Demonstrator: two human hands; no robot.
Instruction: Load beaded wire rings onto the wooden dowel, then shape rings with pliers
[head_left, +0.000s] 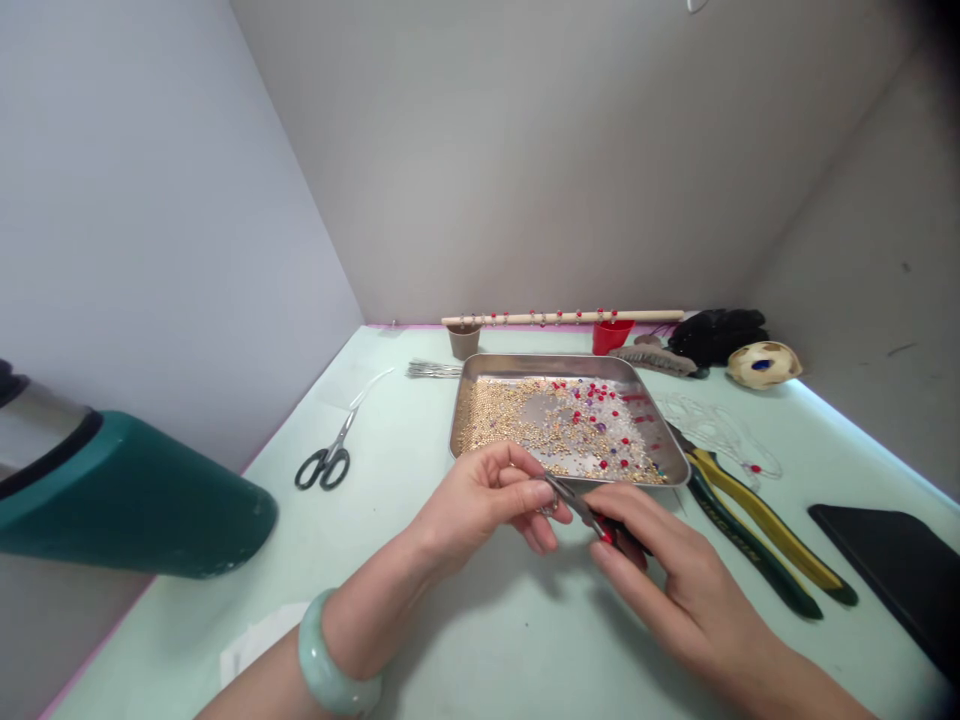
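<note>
In the head view, my left hand (499, 495) pinches a small ring-like wire piece (550, 503) between thumb and fingertips, just in front of the bead tray. My right hand (660, 560) is wrapped round small pliers (574, 500), whose slim metal jaws reach the piece at my left fingertips. Part of the pliers' handles is hidden by my right fingers. Behind both hands lies the metal tray (566, 362), with gold beads on its left side and clear, red and purple beads on its right.
Scissors (326, 463) and a green bottle (165, 500) are at left. Large pliers (757, 530) and a black flat object (892, 560) lie at right. Behind the tray, a wooden stick (517, 320) with small rings rests across a brown cup (465, 343) and a red cup (609, 337).
</note>
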